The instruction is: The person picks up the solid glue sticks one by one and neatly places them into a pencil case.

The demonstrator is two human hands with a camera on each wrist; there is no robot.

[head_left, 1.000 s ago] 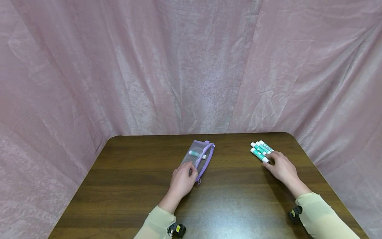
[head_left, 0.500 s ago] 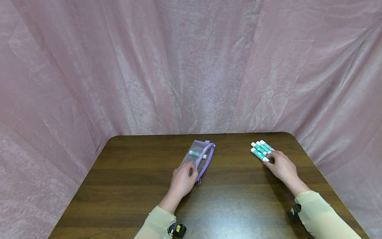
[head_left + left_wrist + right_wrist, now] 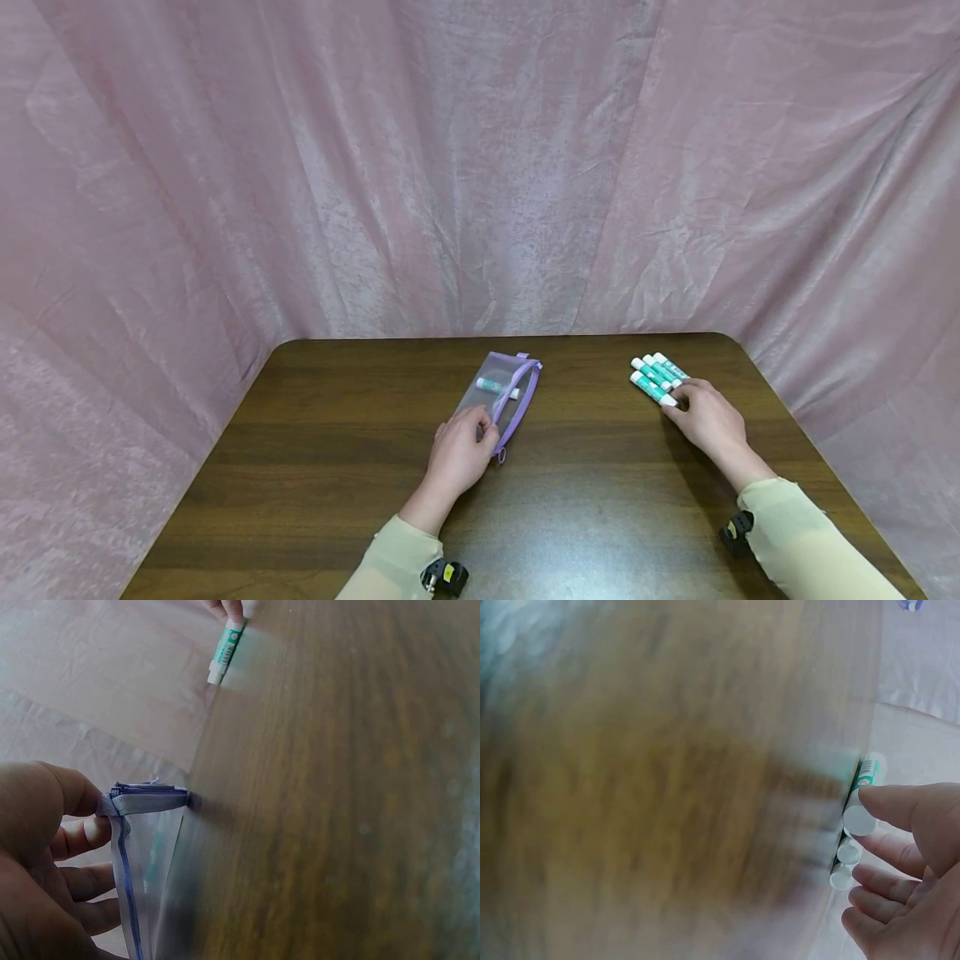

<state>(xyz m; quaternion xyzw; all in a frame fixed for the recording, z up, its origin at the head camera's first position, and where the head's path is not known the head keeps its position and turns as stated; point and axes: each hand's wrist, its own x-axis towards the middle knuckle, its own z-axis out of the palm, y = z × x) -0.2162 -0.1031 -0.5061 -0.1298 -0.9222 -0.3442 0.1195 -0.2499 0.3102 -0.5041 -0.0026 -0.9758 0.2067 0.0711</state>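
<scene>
1. The left hand (image 3: 459, 450) pinches the edge of the mesh pouch (image 3: 476, 400), near the zip ring (image 3: 502, 456), at one end of its mouth. With only that end held, the flimsy far end could fold and narrow the gap between the purple bands.

2. One glue stick (image 3: 491, 386) lies inside the pouch, one end near the mouth; tipping the pouch that way could let it slide out.

3. On the right of the bench (image 3: 337, 467), well apart from the pouch, the nearest glue stick (image 3: 649, 387) lies beside three others (image 3: 662, 372). Being round, any of them could roll if nudged.

4. The right hand (image 3: 708, 421) pinches the nearest stick's white end between thumb and forefinger. Such an end hold could let the stick swing or slip, or tug its cap if that end is one. Lifting carelessly, the other fingers might knock the neighbouring sticks askew.
</scene>
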